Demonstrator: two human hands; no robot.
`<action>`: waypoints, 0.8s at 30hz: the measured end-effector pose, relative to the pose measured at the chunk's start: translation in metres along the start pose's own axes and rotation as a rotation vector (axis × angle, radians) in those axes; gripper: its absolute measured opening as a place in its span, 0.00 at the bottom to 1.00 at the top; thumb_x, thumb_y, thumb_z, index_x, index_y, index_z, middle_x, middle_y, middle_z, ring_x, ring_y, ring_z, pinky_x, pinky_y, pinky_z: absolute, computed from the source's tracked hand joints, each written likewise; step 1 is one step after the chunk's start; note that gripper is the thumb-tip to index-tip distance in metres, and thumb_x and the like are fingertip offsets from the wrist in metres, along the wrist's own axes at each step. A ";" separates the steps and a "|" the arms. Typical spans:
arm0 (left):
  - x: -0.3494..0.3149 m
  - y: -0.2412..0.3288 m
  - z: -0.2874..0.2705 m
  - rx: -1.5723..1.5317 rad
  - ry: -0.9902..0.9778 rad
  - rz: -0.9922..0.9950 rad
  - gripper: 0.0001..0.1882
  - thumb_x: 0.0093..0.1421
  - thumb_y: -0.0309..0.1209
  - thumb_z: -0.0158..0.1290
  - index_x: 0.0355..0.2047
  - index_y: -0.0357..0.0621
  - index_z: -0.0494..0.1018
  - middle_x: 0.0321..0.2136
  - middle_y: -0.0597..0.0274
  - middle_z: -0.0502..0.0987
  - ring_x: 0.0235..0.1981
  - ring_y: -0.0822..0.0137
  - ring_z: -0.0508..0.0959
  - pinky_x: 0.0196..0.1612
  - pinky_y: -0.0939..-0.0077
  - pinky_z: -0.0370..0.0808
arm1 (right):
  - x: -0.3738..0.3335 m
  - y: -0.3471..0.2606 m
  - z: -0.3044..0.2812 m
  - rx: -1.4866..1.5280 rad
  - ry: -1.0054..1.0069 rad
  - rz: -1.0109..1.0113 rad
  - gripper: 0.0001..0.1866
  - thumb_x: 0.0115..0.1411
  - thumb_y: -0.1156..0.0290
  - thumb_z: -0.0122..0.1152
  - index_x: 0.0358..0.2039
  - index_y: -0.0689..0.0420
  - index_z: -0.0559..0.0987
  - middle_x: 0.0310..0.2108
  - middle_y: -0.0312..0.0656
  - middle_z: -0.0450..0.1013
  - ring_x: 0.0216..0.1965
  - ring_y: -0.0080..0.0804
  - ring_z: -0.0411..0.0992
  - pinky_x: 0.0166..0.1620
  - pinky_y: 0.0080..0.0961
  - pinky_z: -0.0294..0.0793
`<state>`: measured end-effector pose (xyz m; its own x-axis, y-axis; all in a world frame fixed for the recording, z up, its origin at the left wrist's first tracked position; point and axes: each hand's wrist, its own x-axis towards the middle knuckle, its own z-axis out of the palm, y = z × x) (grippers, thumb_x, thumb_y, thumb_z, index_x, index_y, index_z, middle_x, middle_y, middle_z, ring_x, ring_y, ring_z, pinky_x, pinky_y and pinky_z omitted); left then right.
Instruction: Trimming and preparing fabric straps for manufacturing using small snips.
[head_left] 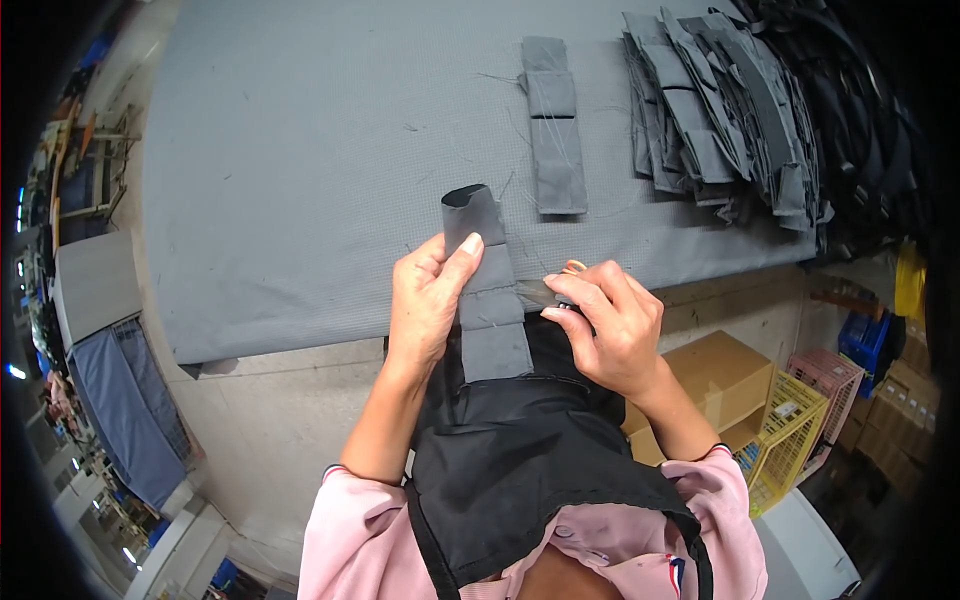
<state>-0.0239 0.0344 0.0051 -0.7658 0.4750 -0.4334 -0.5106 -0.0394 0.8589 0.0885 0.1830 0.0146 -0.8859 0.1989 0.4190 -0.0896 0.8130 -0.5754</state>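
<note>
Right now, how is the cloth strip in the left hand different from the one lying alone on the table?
The held strip is pinched in the left hand; the table strip lies untouched. The held strip's top end curls; the table strip looks flatter. Both are grey, long and narrow, with lines across.

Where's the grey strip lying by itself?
In the head view, the grey strip lies on the table slightly right of upper centre, left of the strip pile.
</note>
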 end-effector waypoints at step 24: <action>-0.001 -0.003 0.001 0.198 0.009 0.083 0.14 0.60 0.31 0.53 0.19 0.41 0.65 0.18 0.78 0.63 0.21 0.85 0.57 0.21 0.86 0.55 | 0.015 -0.004 -0.018 0.043 -0.255 0.112 0.10 0.45 0.70 0.66 0.30 0.55 0.77 0.24 0.35 0.66 0.19 0.34 0.69 0.23 0.27 0.67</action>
<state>-0.0208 0.0346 0.0030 -0.8061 0.4696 -0.3602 -0.3591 0.0956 0.9284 0.0834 0.1921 0.0361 -0.9768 0.1380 0.1638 0.0014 0.7687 -0.6396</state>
